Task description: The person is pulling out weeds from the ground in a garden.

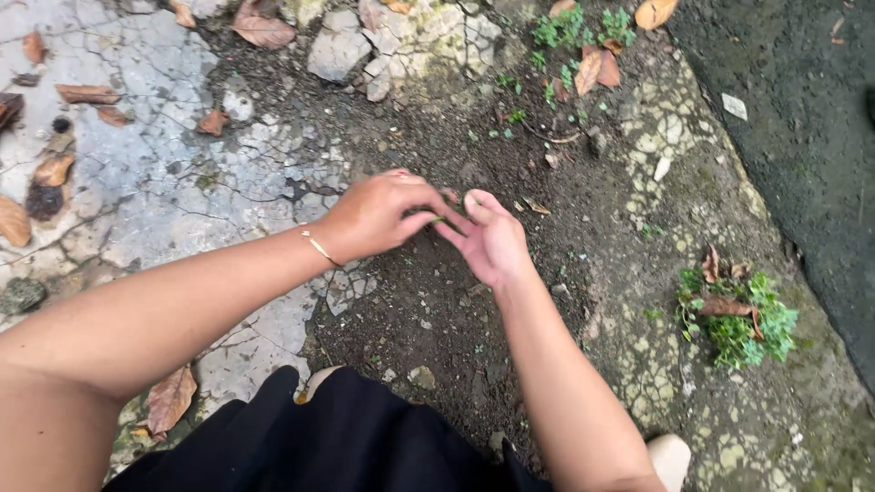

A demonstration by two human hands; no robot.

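My left hand (378,214) and my right hand (492,239) meet over a patch of dark bare soil (437,301). Between the fingertips of both hands is a tiny green sprig (440,220); the left fingers pinch one end, and the right hand lies palm up with its fingers touching the other. A thin gold bracelet (319,247) circles my left wrist. How much of the sprig lies inside the fingers is hidden.
Cracked pale concrete (155,173) with dry brown leaves (264,32) lies to the left. A pulled clump of green weeds (736,317) sits at right, small weeds (565,32) grow at the top, and dark pavement (802,118) runs along the right edge. My black clothing (337,437) fills the bottom.
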